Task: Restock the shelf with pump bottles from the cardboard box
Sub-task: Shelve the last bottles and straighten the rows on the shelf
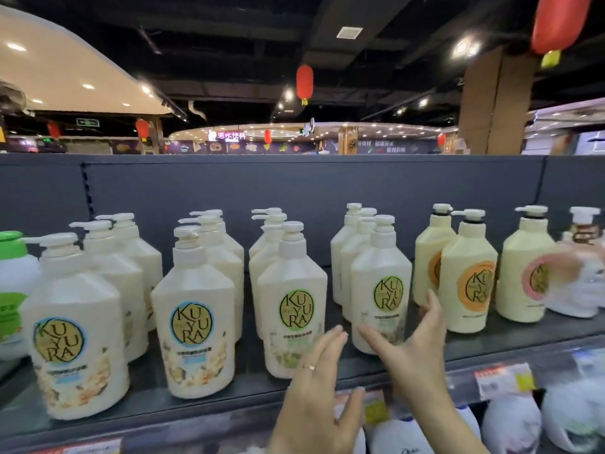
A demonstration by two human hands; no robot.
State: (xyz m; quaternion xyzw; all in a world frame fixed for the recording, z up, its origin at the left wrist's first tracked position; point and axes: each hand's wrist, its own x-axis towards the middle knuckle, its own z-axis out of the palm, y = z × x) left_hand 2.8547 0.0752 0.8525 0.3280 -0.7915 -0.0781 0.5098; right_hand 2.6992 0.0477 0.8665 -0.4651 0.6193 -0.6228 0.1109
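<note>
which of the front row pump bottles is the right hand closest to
The white pump bottle with the green round label, fourth column from the left. The right hand has its open fingers beside its base. The other green-labelled bottle stands nearer the left hand.

Glossy plastic pump bottles (292, 309), matt shelf (203, 398)

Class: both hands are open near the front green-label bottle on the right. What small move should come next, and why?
Probably close both hands, left hand and right hand, around the front green-label bottle to straighten it: both are open, holding nothing, and the right one is already at its base.
</note>
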